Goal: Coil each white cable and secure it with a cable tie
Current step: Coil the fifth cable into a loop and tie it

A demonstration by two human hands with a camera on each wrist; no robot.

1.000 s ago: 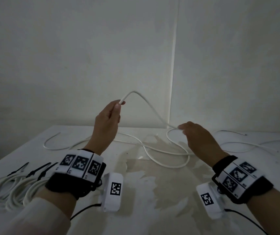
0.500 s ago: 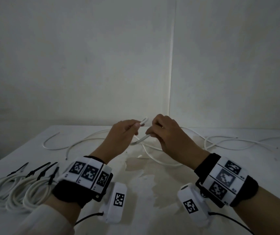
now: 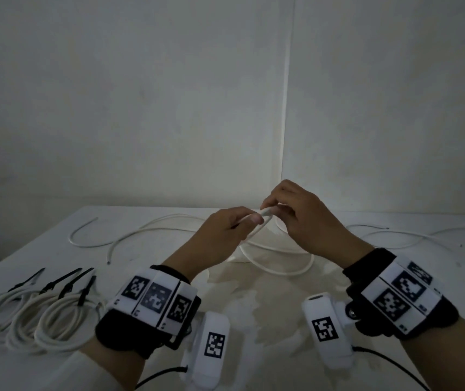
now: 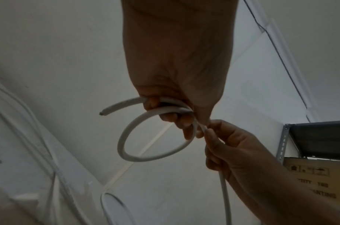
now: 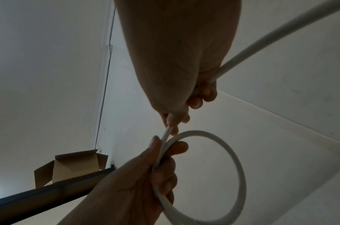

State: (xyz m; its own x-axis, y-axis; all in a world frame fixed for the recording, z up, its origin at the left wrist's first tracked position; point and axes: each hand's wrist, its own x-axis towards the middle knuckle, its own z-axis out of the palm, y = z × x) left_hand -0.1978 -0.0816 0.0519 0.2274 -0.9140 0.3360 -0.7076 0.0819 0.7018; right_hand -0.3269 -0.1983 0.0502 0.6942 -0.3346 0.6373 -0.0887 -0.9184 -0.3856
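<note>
Pinching the first loop (image 4: 146, 146), the left hand (image 3: 223, 235) anchored the cable (image 3: 282, 270) (slack trailing rightward) through the right hand's (image 3: 307, 221) pinch.

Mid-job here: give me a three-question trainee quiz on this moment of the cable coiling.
1. True or false: the left hand holds a closed loop of the white cable.
2. Which hand feeds the cable's long run toward the loop? A) left B) right hand
3. Fill in: the finished coils at the table's left edge are bound with ___ ties.

Key
1. True: its fingers pinch the loop where it crosses.
2. B: the run passes through the right hand's fingers.
3. Black.
</note>
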